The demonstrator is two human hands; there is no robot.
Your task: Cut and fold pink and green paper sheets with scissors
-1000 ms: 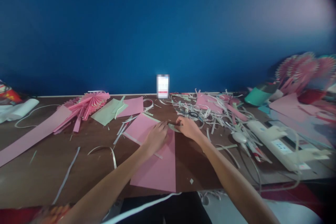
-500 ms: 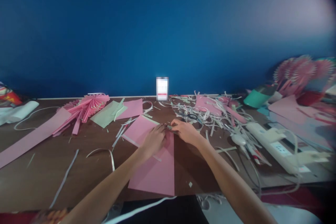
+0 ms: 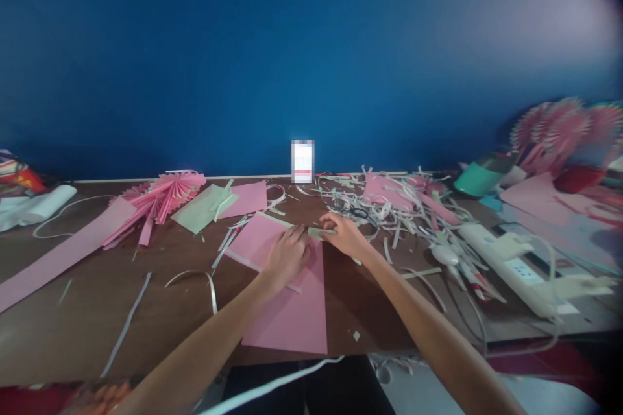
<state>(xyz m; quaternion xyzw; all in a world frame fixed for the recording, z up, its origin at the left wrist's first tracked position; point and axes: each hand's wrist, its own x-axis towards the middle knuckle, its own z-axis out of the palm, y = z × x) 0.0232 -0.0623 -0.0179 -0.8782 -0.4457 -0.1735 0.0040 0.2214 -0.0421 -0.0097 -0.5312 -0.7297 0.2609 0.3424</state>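
Holding pink paper (image 3: 292,331), one piece or possibly two, to the table (image 3: 370,301) with left hand (image 3: 287,253) palm-down, grasping nothing; touching one pale strip (image 3: 315,232) at the paper's far right corner with right hand (image 3: 346,237), cannot tell if pinched. Seemingly positioning the strip, calling perhaps for steady pressing next. Counting farther off: one green sheet (image 3: 195,213), one lit screen (image 3: 302,161).

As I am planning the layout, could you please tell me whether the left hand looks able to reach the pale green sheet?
Probably yes: the left hand rests on pink paper, and only that paper and loose strips, all low, seem to lie between it and the pale green sheet.
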